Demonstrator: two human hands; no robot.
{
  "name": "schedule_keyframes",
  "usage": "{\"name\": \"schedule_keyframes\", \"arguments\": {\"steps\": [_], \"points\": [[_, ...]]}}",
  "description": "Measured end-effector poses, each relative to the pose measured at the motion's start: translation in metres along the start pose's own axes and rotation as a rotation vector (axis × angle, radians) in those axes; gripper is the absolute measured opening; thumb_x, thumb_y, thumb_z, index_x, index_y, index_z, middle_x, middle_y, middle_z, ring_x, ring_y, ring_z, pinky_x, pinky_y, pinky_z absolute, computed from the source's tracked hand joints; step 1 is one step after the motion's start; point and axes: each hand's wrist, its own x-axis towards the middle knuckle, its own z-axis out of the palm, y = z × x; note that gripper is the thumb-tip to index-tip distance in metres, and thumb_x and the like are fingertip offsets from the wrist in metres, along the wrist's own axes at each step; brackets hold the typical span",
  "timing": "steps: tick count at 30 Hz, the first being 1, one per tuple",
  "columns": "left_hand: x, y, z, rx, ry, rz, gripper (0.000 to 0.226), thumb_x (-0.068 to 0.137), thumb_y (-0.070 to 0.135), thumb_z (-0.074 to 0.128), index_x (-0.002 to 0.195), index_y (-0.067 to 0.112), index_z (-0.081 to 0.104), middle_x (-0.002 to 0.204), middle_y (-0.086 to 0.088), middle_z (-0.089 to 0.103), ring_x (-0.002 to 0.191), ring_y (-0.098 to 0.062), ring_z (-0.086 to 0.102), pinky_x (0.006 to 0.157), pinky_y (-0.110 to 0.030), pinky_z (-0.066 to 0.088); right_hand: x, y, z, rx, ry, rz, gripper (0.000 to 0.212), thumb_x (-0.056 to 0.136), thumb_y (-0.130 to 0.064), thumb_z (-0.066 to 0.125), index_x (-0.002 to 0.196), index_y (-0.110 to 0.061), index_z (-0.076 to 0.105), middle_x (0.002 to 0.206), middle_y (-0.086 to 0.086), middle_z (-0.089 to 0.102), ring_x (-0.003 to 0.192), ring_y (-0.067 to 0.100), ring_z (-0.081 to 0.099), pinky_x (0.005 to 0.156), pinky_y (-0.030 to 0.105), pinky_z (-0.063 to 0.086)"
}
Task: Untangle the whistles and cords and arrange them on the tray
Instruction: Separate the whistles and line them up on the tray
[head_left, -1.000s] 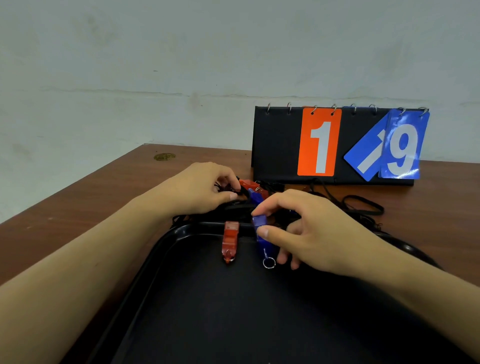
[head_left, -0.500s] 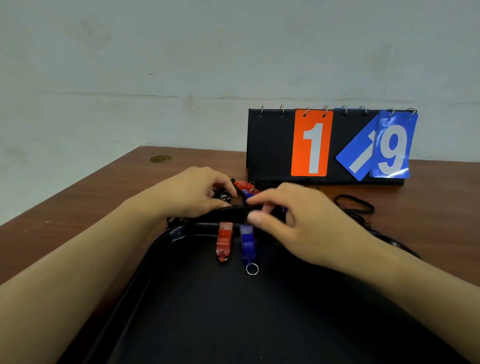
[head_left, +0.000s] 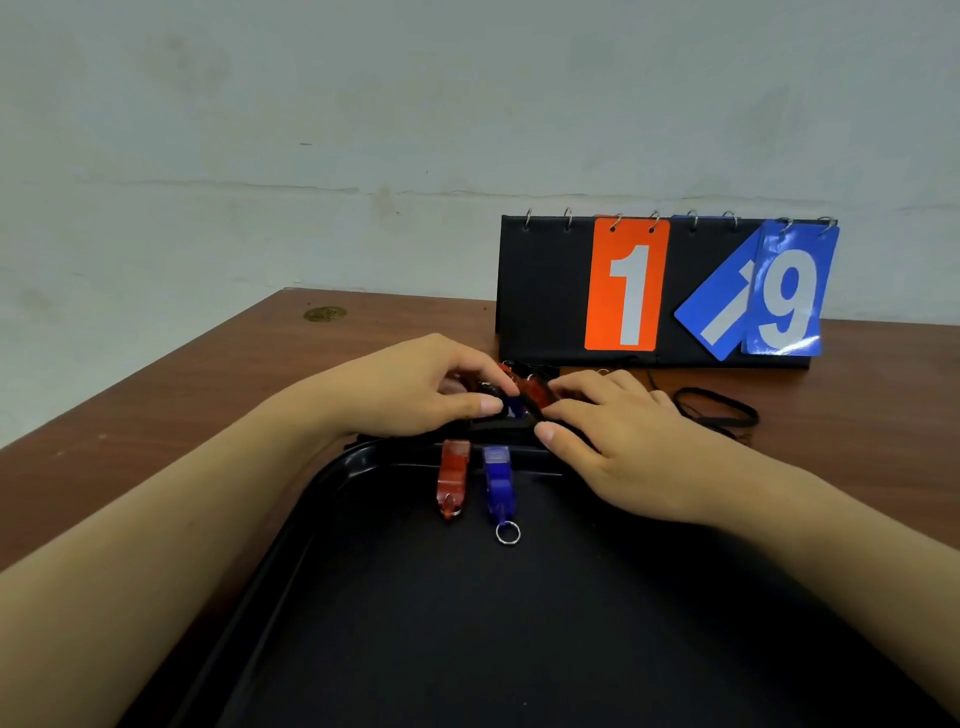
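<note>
Where the brown desk (head_left: 218, 395) meets a pale wall, its left edge runs diagonally. Black tray (head_left: 363, 597) fills the near middle, broad bare floor toward the viewer. Flip scoreboard (head_left: 654, 291) stands behind. Past the tray's far rim, left hand (head_left: 410, 389) and right hand (head_left: 618, 441) pinch tangled whistles (head_left: 530, 392); loose cords (head_left: 717, 408) lie right. Red whistle (head_left: 453, 475) and blue whistle (head_left: 498, 486) rest side by side inside the far rim.

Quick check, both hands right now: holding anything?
Left hand: pinching the whistle tangle.
Right hand: fingers curled on a red whistle there.
</note>
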Motion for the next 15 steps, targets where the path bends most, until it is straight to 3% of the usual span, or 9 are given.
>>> {"name": "schedule_keyframes", "arguments": {"steps": [3, 5, 8, 11, 13, 15], "points": [[0.000, -0.001, -0.002, 0.081, 0.076, 0.027, 0.028, 0.098, 0.038, 0.062, 0.124, 0.044, 0.068, 0.129, 0.015, 0.055, 0.106, 0.004, 0.060, 0.094, -0.011, 0.047, -0.001, 0.000, 0.001, 0.006, 0.020, 0.001, 0.049, 0.104, -0.056, 0.029, 0.140, -0.035, 0.053, 0.151, -0.011, 0.033, 0.140, 0.014, 0.030, 0.116, 0.048, 0.027], [-0.002, -0.002, -0.006, 0.091, 0.144, 0.023, 0.029, 0.097, 0.043, 0.062, 0.124, 0.047, 0.068, 0.125, 0.014, 0.051, 0.108, 0.004, 0.056, 0.097, -0.018, 0.046, -0.001, 0.002, 0.002, 0.015, 0.041, 0.007, 0.046, 0.103, -0.057, 0.030, 0.135, -0.036, 0.055, 0.143, -0.011, 0.036, 0.134, 0.012, 0.036, 0.113, 0.047, 0.027], [-0.007, 0.002, -0.014, 0.061, 0.236, 0.036, 0.026, 0.097, 0.046, 0.060, 0.121, 0.050, 0.068, 0.119, 0.013, 0.055, 0.100, 0.009, 0.055, 0.086, -0.016, 0.043, 0.000, 0.003, 0.002, 0.059, 0.100, 0.013, 0.035, 0.101, -0.059, 0.034, 0.121, -0.036, 0.052, 0.130, -0.011, 0.040, 0.122, 0.012, 0.045, 0.111, 0.049, 0.031], [-0.014, 0.013, -0.022, -0.052, 0.250, 0.056, 0.021, 0.100, 0.041, 0.060, 0.116, 0.045, 0.072, 0.108, 0.013, 0.071, 0.094, -0.002, 0.067, 0.084, -0.021, 0.052, -0.001, 0.003, 0.002, 0.090, 0.085, -0.015, 0.039, 0.101, -0.059, 0.034, 0.134, -0.039, 0.045, 0.143, -0.012, 0.037, 0.133, 0.013, 0.040, 0.113, 0.051, 0.029], [-0.020, 0.020, -0.025, -0.196, 0.219, 0.079, 0.022, 0.101, 0.031, 0.060, 0.116, 0.031, 0.075, 0.091, 0.024, 0.075, 0.082, 0.004, 0.068, 0.077, -0.012, 0.051, -0.001, 0.003, 0.002, 0.058, 0.016, -0.023, 0.050, 0.102, -0.060, 0.028, 0.147, -0.042, 0.036, 0.158, -0.014, 0.028, 0.147, 0.014, 0.027, 0.116, 0.054, 0.020], [-0.023, 0.024, -0.029, -0.327, 0.158, 0.096, 0.023, 0.099, 0.025, 0.061, 0.118, 0.022, 0.075, 0.082, 0.023, 0.074, 0.073, 0.005, 0.066, 0.070, -0.009, 0.048, -0.001, 0.003, 0.003, 0.035, -0.012, -0.004, 0.055, 0.102, -0.061, 0.023, 0.151, -0.041, 0.036, 0.164, -0.013, 0.022, 0.151, 0.014, 0.019, 0.118, 0.056, 0.015]]}}
